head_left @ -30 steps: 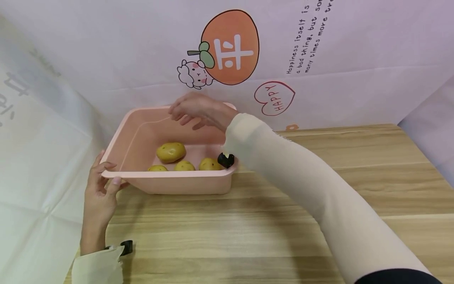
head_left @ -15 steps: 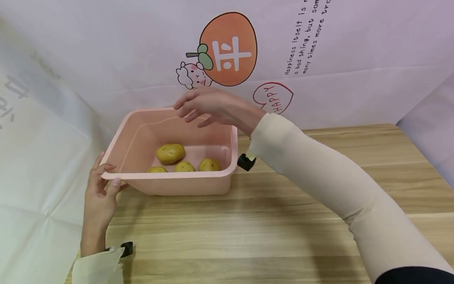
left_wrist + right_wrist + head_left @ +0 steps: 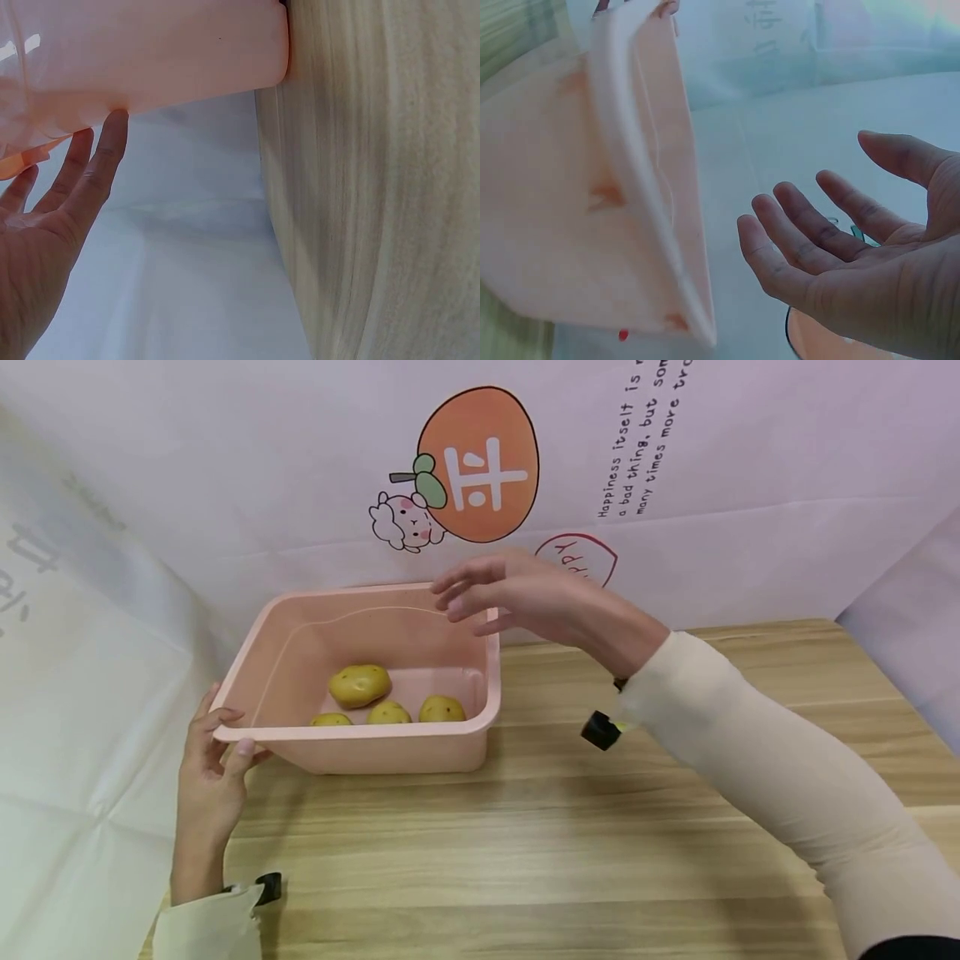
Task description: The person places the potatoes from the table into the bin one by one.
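A pink plastic bin (image 3: 397, 753) stands on the table with several potatoes (image 3: 360, 685) inside. The potatoes nearest the front wall are partly hidden by its rim. My left hand (image 3: 212, 789) holds the bin's near left corner, thumb at the front and fingers at the rim. In the left wrist view, fingertips (image 3: 114, 135) of that hand touch the outer wall. My right hand (image 3: 517, 593) hovers over the bin's far right corner with nothing in it. Its fingers (image 3: 802, 225) are loosely bent and apart from the bin in the right wrist view.
The wooden table (image 3: 450, 860) extends in front of the bin and to its right. A printed white cloth (image 3: 315, 468) hangs close behind the bin, and another white sheet (image 3: 90, 710) lines the left side. Black wrist pieces (image 3: 602, 731) stick out near both cuffs.
My right hand has moved rightward from over the bin's middle to its far right corner, its forearm swinging clear of the near rim. The left hand, bin and potatoes stay put.
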The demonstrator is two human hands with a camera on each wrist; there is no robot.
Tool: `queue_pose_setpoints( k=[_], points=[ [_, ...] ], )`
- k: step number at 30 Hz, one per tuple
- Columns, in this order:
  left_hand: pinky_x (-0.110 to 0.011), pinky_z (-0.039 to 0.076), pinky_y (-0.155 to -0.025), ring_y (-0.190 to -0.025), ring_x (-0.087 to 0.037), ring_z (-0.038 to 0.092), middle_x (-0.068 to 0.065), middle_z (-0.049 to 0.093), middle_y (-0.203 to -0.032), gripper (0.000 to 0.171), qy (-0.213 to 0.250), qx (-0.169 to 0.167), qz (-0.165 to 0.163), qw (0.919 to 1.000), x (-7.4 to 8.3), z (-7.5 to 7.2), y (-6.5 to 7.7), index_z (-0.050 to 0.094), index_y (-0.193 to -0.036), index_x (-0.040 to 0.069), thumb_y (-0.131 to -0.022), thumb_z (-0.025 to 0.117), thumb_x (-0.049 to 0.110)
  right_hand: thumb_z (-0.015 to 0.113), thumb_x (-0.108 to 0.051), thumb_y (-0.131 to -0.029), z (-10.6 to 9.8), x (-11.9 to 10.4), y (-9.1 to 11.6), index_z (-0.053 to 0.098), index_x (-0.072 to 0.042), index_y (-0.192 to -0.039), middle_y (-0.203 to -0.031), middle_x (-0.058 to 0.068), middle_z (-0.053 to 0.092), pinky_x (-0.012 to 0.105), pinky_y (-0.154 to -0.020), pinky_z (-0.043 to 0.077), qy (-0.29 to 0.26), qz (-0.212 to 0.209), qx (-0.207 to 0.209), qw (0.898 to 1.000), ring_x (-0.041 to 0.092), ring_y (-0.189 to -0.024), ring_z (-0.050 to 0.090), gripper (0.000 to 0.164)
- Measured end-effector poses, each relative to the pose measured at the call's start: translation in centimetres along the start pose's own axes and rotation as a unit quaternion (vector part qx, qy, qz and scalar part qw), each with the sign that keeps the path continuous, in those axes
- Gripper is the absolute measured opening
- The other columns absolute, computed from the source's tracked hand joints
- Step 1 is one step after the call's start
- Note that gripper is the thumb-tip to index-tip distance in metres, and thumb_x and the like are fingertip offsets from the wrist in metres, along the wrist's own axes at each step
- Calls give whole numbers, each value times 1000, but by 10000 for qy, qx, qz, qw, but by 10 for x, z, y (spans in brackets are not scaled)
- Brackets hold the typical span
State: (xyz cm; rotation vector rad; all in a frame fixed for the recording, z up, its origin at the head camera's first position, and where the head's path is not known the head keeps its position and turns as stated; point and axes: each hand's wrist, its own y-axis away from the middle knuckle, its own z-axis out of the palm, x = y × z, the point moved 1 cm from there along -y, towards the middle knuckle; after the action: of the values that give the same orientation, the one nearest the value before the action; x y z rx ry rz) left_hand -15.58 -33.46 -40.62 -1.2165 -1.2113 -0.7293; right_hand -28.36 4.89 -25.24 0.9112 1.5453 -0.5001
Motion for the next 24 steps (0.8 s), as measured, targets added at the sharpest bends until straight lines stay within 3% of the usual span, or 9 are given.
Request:
queue_pose_setpoints(
  k=[10,18,24],
  points=[
    [-14,63,-80,-132,-22,54,2,25,-173,39,-152,45,133,9998,-2,0,1,49,-137,-7,-105,63,11,65,-19,-102,-22,50,57,63,-13,-142,-141,5,67,45,-114,54,1007,-219,481,9935,22,-131,61,40],
    [-14,63,-79,-133,-22,53,0,25,-173,39,-71,38,159,9998,-2,4,0,49,-138,-6,-105,62,11,63,-24,-105,-39,97,99,57,-11,-147,-148,6,59,47,-117,48,1129,118,864,9898,27,-135,58,44],
    [-13,62,-81,-140,-29,47,1,22,-173,39,-139,89,106,9998,0,5,3,49,-142,-4,-106,58,9,62,-28,-107,-50,131,122,54,-9,-150,-152,13,58,48,-116,48,1387,333,1171,9828,31,-136,58,48]
  ],
)
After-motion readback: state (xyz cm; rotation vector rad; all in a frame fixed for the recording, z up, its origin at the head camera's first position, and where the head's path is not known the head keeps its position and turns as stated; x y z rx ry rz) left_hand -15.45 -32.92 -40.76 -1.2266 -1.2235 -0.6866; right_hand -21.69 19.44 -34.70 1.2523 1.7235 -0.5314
